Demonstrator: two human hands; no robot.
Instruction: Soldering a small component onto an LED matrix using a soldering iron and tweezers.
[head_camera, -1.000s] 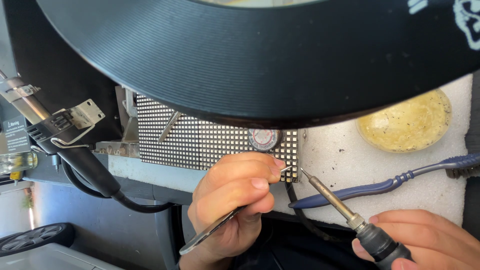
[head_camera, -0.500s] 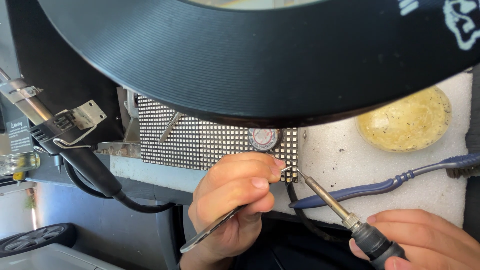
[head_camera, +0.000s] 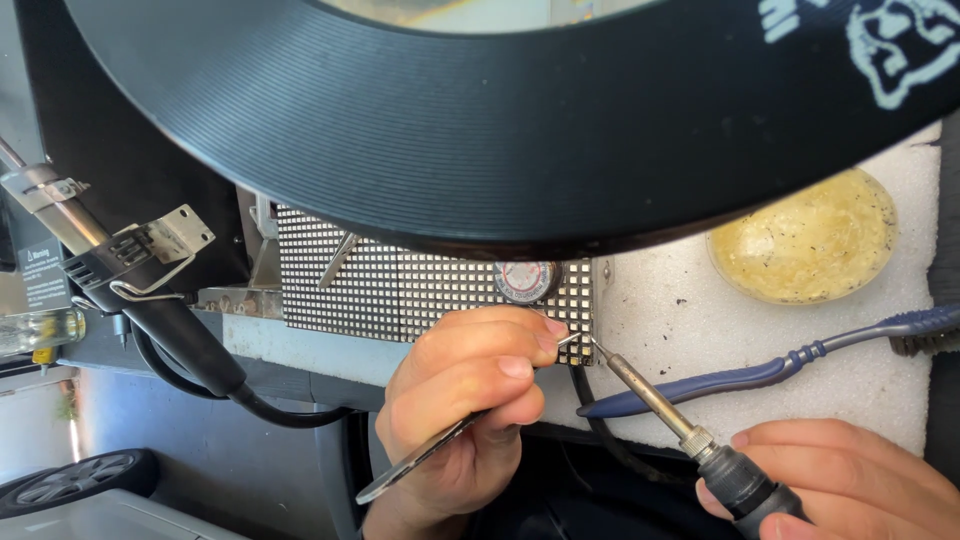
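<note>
Soldering iron (head_camera: 690, 437): gripped by the dark handle in the right hand (head_camera: 850, 480), fingers closed round it. Long axis runs diagonally, handle near-right, metal tip far-left. Tip is brought to the near right corner of the LED panel (head_camera: 430, 290).

Tweezers (head_camera: 450, 440): pinched in the left hand (head_camera: 470, 410) between thumb and curled fingers. Long axis also diagonal, blunt end near-left, points far-right. Points are met with the iron's tip at the same panel corner; whether anything is held between them cannot be told.

Hands: left is set left of centre, right at the near right edge, apart from each other; only the tool tips are brought together.

LED panel: dark grid of small white squares, laid flat at the left edge of the white foam pad (head_camera: 700, 310). A small round tin (head_camera: 527, 280) is seen on its far right part.

Magnifier lamp rim (head_camera: 480, 120): broad black ribbed ring, filling the far half of the view; the far part of the panel and the tin is covered by it.

Toothbrush (head_camera: 780, 370): blue, laid on the pad just right of the iron's shaft, long axis left to right, bristle head at the right edge.

Yellow dish (head_camera: 810, 240): round, speckled, on the pad at far right, well apart from the tips.

Hot-air tool (head_camera: 150, 290): black handle with metal bracket, at the left, slanted, its cable looped under the tabletop edge.
</note>
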